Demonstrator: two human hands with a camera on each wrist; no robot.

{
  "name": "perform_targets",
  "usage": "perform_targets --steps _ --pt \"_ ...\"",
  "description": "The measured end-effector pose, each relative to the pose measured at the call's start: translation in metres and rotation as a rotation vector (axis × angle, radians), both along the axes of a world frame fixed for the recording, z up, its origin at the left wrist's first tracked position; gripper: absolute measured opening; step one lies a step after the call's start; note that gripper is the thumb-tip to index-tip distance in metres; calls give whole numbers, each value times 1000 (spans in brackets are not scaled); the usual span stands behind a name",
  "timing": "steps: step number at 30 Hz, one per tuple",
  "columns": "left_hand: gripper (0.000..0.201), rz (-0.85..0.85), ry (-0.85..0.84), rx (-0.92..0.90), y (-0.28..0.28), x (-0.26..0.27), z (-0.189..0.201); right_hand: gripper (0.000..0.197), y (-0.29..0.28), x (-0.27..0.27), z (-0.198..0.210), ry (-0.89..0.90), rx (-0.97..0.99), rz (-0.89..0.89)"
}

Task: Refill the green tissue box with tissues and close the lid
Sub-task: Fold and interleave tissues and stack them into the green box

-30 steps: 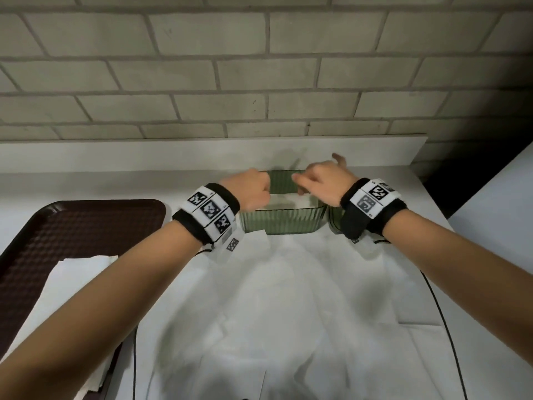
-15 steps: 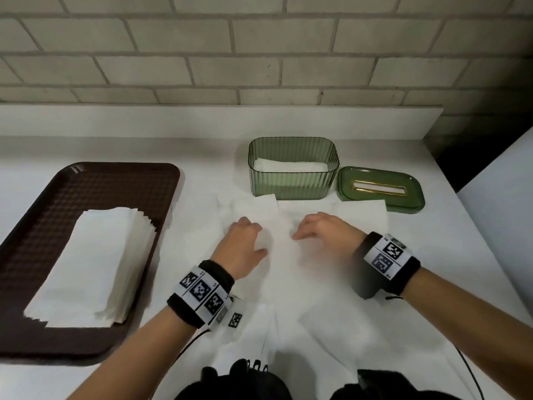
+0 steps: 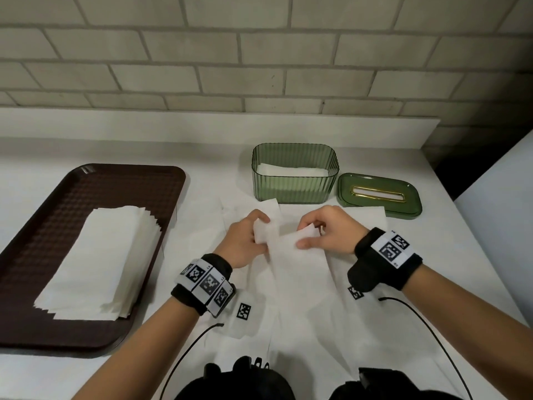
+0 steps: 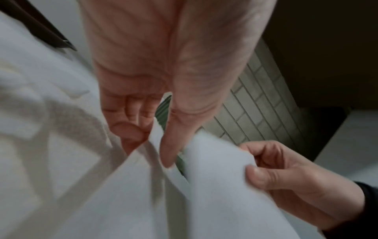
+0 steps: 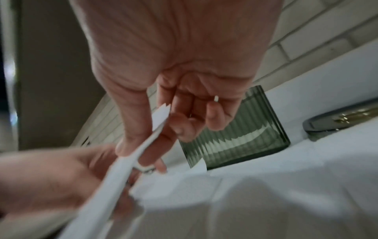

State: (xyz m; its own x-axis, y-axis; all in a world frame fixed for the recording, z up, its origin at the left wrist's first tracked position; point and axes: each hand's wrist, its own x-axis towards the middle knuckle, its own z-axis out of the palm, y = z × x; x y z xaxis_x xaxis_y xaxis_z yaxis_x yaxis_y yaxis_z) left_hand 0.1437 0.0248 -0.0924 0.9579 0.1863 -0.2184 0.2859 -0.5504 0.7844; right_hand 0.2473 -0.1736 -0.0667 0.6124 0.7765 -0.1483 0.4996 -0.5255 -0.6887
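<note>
Both hands are on the same white tissue sheet (image 3: 291,255) right now: the left hand (image 3: 245,241) pinches the sheet's far left edge between thumb and curled fingers, and the right hand (image 3: 326,232) pinches the far right edge the same way, so that end is lifted off the white counter (image 3: 202,157) while the rest trails back toward the person. More loose white tissue sheets (image 3: 302,327) are spread flat on the counter under and around it. The ribbed translucent green tissue box (image 3: 294,174) sits upright just beyond the hands, open on top, with a layer of white tissues (image 3: 291,170) low down inside it. Its green lid with the gold-rimmed slot (image 3: 377,194) lies flat on the counter just beside the box on the right, so it's not closed yet. Over on the left there's a dark brown plastic tray (image 3: 43,226) holding a thick stack of folded white tissues (image 3: 101,264), well apart from the box. Pale brick wall (image 3: 259,53) behind everything.
</note>
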Motion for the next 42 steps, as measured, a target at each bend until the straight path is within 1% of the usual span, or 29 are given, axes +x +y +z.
perform_targets --steps 3,4,6,9,12,14,15,16,17,19,20,21,22,23,25,26,27,29,30,31,32,33,35,36,37,39,42 --pt "37 37 -56 -120 5 -2 2 14 -5 4 5 172 289 -132" --pt "36 41 -59 -168 5 -4 3 14 -6 7 3 196 371 -199" --pt "36 56 -59 -259 5 -7 5 16 -5 10 -5 219 459 -302" --pt "29 109 -58 -364 6 -9 10 20 0 9 -19 280 454 -336" --pt "32 185 -48 -523 4 -13 23 16 4 7 -29 301 367 -307" --pt "27 176 -83 -587 3 -16 31 17 7 6 -31 309 346 -305" --pt "22 160 -113 -589 1 -18 32 19 8 6 -31 289 324 -309" --pt "17 137 -154 -534 1 -19 31 22 8 8 -31 227 285 -304" --pt "15 118 -195 -456 0 -20 30 26 9 8 -28 122 229 -284" --pt "27 79 -259 -327 -2 -23 26 42 10 7 -19 -95 156 -213" --pt "30 60 -285 -311 -4 -24 27 54 11 6 -12 -156 153 -161" --pt "33 44 -316 -302 -6 -26 29 64 12 4 -5 -178 158 -110" --pt "37 37 -358 -303 -7 -27 32 67 13 3 2 -151 175 -72" --pt "42 46 -404 -316 -9 -28 34 61 15 2 9 -82 204 -53" --pt "54 89 -483 -402 -10 -28 40 34 16 -1 21 37 284 -46" --pt "59 102 -489 -432 -9 -28 41 26 17 -2 26 41 328 -55" --pt "61 100 -466 -435 -9 -28 42 23 18 -2 30 29 380 -69" --pt "61 66 -385 -344 -5 -27 39 22 19 -3 37 40 504 -110" --pt "59 89 -358 -289 -2 -26 33 23 20 -3 40 69 571 -139" --pt "57 146 -352 -254 1 -26 30 24 19 -3 42 101 638 -168" --pt "54 219 -356 -264 5 -25 26 25 18 -2 43 130 700 -203" --pt "49 283 -364 -324 9 -24 22 26 17 -2 45 155 754 -243" --pt "33 338 -371 -495 13 -24 19 26 12 -3 43 223 833 -329" --pt "26 328 -366 -551 12 -25 21 29 9 -3 38 262 856 -362" --pt "24 310 -375 -568 11 -26 22 32 7 -3 34 295 862 -389" --pt "23 290 -422 -554 9 -28 25 36 1 -3 23 309 828 -418" --pt "22 295 -465 -490 7 -25 23 39 -7 -3 4 261 718 -421"
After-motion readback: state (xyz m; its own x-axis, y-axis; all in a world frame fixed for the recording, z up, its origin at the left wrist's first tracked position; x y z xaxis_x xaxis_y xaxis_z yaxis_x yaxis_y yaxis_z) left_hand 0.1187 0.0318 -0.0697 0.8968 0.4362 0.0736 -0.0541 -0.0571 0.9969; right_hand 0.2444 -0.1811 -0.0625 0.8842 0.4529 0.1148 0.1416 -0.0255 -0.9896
